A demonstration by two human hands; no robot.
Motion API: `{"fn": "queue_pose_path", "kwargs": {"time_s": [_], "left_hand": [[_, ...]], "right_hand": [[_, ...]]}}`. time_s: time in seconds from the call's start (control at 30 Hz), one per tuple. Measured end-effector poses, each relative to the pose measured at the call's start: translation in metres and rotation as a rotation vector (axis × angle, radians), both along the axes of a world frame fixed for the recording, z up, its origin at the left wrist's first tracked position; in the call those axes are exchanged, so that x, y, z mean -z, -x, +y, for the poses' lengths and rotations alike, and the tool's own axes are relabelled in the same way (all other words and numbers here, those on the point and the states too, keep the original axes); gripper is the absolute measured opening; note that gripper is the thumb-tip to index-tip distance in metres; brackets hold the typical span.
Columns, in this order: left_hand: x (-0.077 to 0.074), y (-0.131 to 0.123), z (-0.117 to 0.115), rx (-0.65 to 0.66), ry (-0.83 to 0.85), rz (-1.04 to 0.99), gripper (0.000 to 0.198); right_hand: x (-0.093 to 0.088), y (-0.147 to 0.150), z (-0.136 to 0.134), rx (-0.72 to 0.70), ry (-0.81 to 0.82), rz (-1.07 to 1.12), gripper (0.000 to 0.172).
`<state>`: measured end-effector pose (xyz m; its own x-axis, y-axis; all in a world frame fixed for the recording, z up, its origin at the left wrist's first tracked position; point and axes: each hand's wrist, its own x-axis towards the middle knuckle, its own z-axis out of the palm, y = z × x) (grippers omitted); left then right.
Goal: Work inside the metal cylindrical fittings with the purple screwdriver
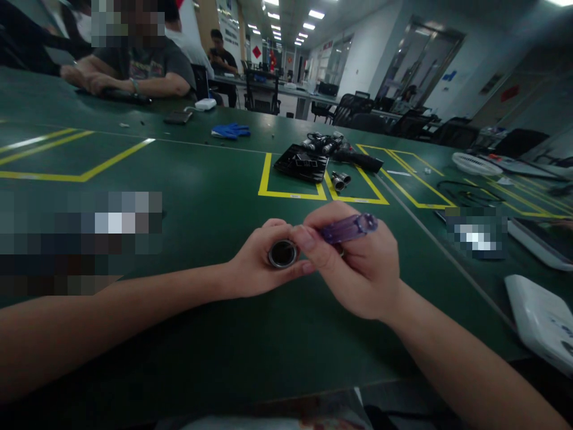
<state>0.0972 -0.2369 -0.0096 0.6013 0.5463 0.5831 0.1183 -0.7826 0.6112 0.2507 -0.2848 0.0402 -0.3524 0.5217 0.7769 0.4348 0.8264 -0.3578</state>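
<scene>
Your L hand (257, 263) is curled closed around the metal tube (282, 254), above the green table (215, 352); your R hand (360, 272) is closed on the purple handle (347, 229), at the tube's R side. The handle's tip is hidden, so can't tell what it touches. IMO, keep tube firm, guide handle w/o tilt. Tube's mouth faces you, long axis approx. away from you; handle's axis lies crosswise, butt to R.

Office; black chairs (262, 88), ceiling lights (316, 14)
</scene>
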Motion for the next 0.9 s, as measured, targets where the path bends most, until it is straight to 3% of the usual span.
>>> {"fn": "queue_pose_path", "kwargs": {"time_s": [0.2,0.67,0.9], "left_hand": [[0.004,-0.001,-0.003,0.006,0.004,-0.015,0.021],[0.009,-0.005,-0.006,0.087,-0.056,-0.068,0.021],[0.006,-0.002,-0.006,0.02,-0.029,-0.043,0.026]], "right_hand": [[0.008,0.002,-0.001,-0.011,0.003,0.07,0.01],[0.002,0.009,-0.006,-0.019,-0.009,0.097,0.016],[0.012,0.009,-0.004,-0.083,0.014,0.176,0.01]]}}
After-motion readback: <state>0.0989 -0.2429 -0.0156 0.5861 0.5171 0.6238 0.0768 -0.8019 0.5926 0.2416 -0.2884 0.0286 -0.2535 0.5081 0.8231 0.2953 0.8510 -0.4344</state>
